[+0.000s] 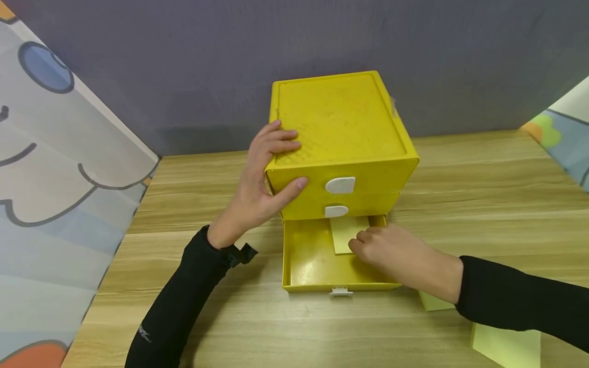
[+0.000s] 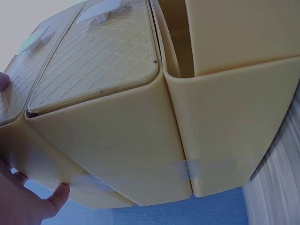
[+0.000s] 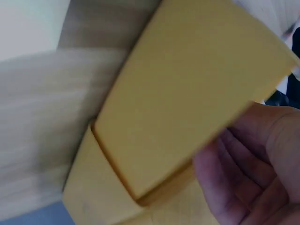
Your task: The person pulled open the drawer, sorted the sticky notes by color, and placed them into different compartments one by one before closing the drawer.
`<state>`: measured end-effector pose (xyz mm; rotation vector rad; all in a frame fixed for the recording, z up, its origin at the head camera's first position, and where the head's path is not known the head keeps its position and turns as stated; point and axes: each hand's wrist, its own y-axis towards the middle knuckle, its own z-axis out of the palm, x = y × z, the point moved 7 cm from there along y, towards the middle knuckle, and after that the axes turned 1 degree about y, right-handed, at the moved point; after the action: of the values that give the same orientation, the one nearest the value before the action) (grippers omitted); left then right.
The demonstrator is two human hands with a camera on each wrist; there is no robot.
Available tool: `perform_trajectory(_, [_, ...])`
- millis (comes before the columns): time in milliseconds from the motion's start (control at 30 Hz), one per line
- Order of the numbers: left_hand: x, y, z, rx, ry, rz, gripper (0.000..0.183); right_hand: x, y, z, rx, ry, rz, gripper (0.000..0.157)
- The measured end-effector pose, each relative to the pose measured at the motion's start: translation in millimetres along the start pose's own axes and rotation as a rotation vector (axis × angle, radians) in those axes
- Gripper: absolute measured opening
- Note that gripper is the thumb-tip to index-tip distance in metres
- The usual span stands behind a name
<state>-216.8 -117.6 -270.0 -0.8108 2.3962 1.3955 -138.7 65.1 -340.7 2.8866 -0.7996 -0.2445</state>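
Observation:
A yellow drawer unit point(image 1: 340, 120) stands on the table, its lowest drawer point(image 1: 306, 258) pulled out toward me. My left hand point(image 1: 259, 179) rests on the unit's near left corner, fingers on the top and thumb across the front. In the drawer is a pale yellow sticky-note pad point(image 1: 346, 232), partly under the upper drawers. My right hand point(image 1: 391, 253) reaches over the drawer's right side with curled fingers, holding the pad at its right edge; the fingertips are hidden. In the right wrist view, the drawer's side wall point(image 3: 187, 84) covers part of this hand.
Two more pale yellow pads, one point(image 1: 434, 301) nearer the drawer and one point(image 1: 508, 347) at the front, lie on the wooden table point(image 1: 257, 327) by my right sleeve. White handles point(image 1: 340, 185) stick out from the drawer fronts. A grey wall point(image 1: 207, 76) rises behind the unit.

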Motion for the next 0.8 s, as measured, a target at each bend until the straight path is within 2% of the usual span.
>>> perform_trajectory(133, [1.0, -1.1, -0.4, 0.007, 0.002, -0.003, 0.064, -6.3, -12.8, -20.9, -0.163, 0.046, -0.016, 0.028])
perform_trajectory(167, [1.0, -1.1, -0.4, 0.009, 0.005, 0.000, 0.064, -10.2, -18.2, -26.2, -0.205, 0.054, -0.010, 0.029])
perform_trajectory(233, [0.7, -0.7, -0.5, 0.014, 0.011, 0.008, 0.063, -21.9, -31.5, -32.7, -0.253, 0.084, 0.022, 0.043])
perform_trajectory(267, [0.7, -0.3, -0.7, 0.015, 0.015, 0.013, 0.062, -29.1, -39.2, -33.2, -0.248, 0.099, 0.046, 0.051])
perform_trajectory(333, [0.6, 0.6, -1.2, 0.012, 0.021, 0.022, 0.062, -43.9, -55.7, -28.0, -0.144, 0.129, 0.116, 0.033])
perform_trajectory(400, [0.3, 1.4, -1.4, 0.005, 0.024, 0.029, 0.062, -57.2, -74.4, -12.7, 0.056, 0.155, 0.197, 0.016])
perform_trajectory(433, [0.2, 1.5, -1.6, 0.001, 0.024, 0.032, 0.062, -62.2, -84.5, -2.7, 0.173, 0.187, 0.238, 0.016])
perform_trajectory(500, [0.2, 1.5, -1.8, -0.004, 0.021, 0.032, 0.062, -68.4, -103.9, 17.3, 0.397, 0.251, 0.310, 0.044])
perform_trajectory(567, [0.2, 1.7, -1.8, -0.006, 0.022, 0.032, 0.063, -70.4, -118.3, 32.8, 0.538, 0.309, 0.355, 0.066])
perform_trajectory(633, [0.3, 2.0, -1.9, -0.004, 0.027, 0.030, 0.063, -68.8, -125.3, 42.6, 0.599, 0.361, 0.366, 0.080])
perform_trajectory(800, [0.8, 1.5, -1.1, 0.012, 0.049, 0.010, 0.064, -57.7, -122.6, 49.0, 0.561, 0.350, 0.301, 0.089])
